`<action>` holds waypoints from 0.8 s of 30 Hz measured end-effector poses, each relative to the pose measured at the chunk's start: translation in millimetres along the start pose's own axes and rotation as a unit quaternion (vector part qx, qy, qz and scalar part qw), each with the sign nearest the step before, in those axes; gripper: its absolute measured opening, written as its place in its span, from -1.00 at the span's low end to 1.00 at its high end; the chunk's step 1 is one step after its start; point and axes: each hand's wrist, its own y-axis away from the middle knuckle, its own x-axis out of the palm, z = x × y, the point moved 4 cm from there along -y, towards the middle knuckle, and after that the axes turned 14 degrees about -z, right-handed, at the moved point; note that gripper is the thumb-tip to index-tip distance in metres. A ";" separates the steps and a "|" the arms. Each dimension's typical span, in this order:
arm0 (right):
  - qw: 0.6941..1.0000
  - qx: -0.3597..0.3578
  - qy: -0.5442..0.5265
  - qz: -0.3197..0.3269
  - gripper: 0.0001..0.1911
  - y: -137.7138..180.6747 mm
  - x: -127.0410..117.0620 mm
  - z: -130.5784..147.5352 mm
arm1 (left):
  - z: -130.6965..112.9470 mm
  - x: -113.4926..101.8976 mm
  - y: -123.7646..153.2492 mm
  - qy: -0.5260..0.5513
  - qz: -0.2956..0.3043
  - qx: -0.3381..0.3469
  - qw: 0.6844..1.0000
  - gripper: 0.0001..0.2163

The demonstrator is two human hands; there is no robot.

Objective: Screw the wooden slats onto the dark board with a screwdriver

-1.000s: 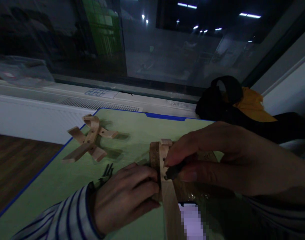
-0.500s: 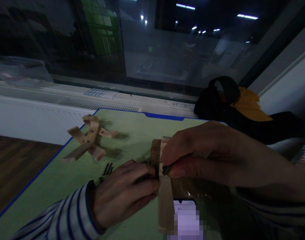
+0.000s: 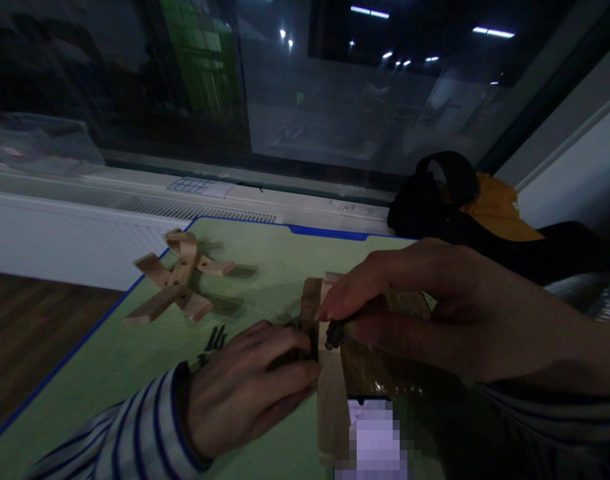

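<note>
A pale wooden piece (image 3: pixel 333 407) runs lengthwise between my hands, lying across a brown, shiny block (image 3: pixel 385 367). My left hand (image 3: pixel 255 387) is closed against its left side; the fingertips are tucked down and partly hidden there. Over the upper part of the wood, my right hand (image 3: pixel 409 313) bends its index finger and thumb around a small dark piece (image 3: pixel 335 333), which touches or nearly touches the wood. Its exact kind is too dim to tell. Several dark screw-like pieces (image 3: pixel 215 338) lie beyond my left wrist.
An assembled wooden figure (image 3: pixel 182 277) with spread limbs stands at the table's far left. A phone (image 3: pixel 375 433) lies by the near end of the wood. Black and orange fabric (image 3: pixel 499 207) rests by the window, behind the green tabletop (image 3: pixel 265 253) with its blue edge.
My right index finger and thumb have spread slightly and shifted around the dark piece, so more of it shows. My left hand stays where it was.
</note>
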 end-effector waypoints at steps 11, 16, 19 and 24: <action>0.998 -0.057 -0.008 0.004 -0.84 -3.6 0.4 1.0 | -0.2 0.2 -1.4 -0.007 -0.011 0.010 1.000 -0.87; 0.999 -0.044 0.006 0.000 -0.85 -2.3 -1.3 3.0 | -1.4 0.4 -0.2 -0.009 -0.010 0.006 1.000 -0.86; 0.999 -0.030 0.025 0.009 -0.84 -1.5 -2.7 3.7 | -2.4 0.7 -0.6 -0.005 -0.002 0.002 1.000 -0.87; 0.999 -0.027 0.033 0.010 -0.89 -3.2 -4.6 7.3 | -3.2 0.5 -2.0 -0.007 -0.001 0.004 1.000 -0.87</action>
